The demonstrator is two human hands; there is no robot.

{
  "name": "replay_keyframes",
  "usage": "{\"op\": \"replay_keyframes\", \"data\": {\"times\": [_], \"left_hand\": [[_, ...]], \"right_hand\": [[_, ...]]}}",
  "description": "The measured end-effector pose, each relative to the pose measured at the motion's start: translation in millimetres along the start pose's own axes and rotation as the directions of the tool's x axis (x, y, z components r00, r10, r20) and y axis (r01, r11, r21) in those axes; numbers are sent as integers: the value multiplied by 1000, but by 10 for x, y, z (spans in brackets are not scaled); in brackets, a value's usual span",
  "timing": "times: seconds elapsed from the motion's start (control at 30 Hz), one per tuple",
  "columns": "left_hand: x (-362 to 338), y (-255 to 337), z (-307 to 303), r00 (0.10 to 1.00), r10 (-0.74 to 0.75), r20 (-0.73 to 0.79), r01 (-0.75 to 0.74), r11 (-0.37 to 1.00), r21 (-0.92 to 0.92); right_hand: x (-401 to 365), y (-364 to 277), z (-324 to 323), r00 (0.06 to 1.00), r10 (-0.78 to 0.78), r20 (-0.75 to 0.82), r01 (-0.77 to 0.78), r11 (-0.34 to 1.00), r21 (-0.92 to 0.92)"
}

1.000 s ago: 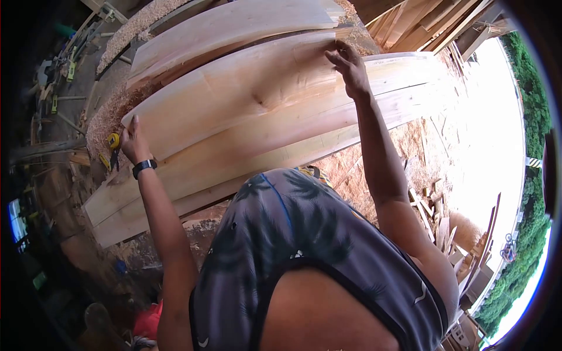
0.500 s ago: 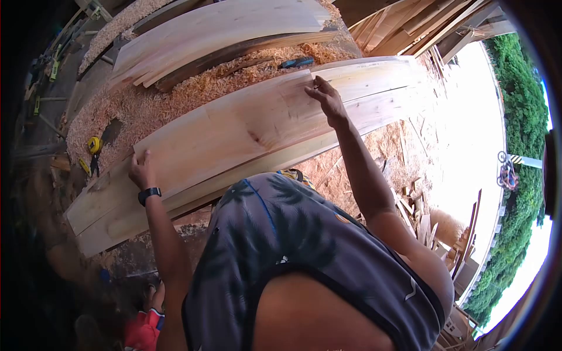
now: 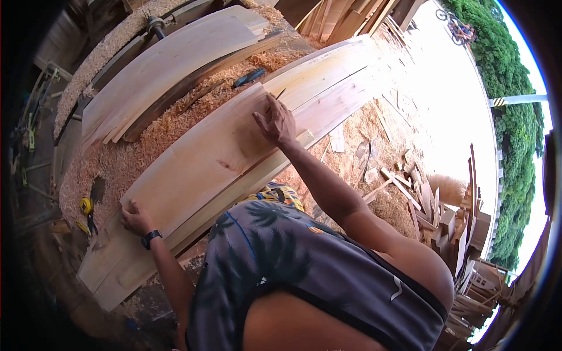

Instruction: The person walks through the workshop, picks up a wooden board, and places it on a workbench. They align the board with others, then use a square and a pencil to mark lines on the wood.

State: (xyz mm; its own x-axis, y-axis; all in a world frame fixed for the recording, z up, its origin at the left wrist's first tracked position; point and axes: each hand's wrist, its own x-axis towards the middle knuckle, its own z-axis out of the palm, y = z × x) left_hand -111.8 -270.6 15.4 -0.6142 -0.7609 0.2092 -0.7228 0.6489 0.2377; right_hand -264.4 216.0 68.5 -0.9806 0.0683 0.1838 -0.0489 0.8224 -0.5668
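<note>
A wide pale wooden board point(image 3: 193, 161) with a knot lies on top of longer curved boards point(image 3: 333, 70). At the upper board's near left end is my left hand point(image 3: 138, 219), a dark watch on its wrist, its fingers curled on the board's end edge. My right hand point(image 3: 276, 121) rests by the same board's far right end. Between its fingers is a thin dark pencil point(image 3: 281, 92), largely hidden by the hand. The right thumb is spread over the board's face.
Wood shavings point(image 3: 111, 169) surround a yellow tape measure point(image 3: 86, 206) and a blue-handled tool point(image 3: 249, 77). Another stack of curved boards point(image 3: 175, 64) lies beyond. Scrap wood point(image 3: 451, 228) is piled at the right. A person on a bicycle point(image 3: 461, 30) is on the road.
The view has turned, so the boards appear more steeply slanted. My right hand has shifted slightly at the board's right end. My left hand stays at the left end.
</note>
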Motion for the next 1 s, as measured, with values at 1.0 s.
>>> {"op": "replay_keyframes", "data": {"times": [1.0], "left_hand": [[-65, 22, 38, 997, -11, -72, 13, 1000, 27]], "right_hand": [[38, -20, 70, 997, 72, -7, -72, 997, -8]]}}
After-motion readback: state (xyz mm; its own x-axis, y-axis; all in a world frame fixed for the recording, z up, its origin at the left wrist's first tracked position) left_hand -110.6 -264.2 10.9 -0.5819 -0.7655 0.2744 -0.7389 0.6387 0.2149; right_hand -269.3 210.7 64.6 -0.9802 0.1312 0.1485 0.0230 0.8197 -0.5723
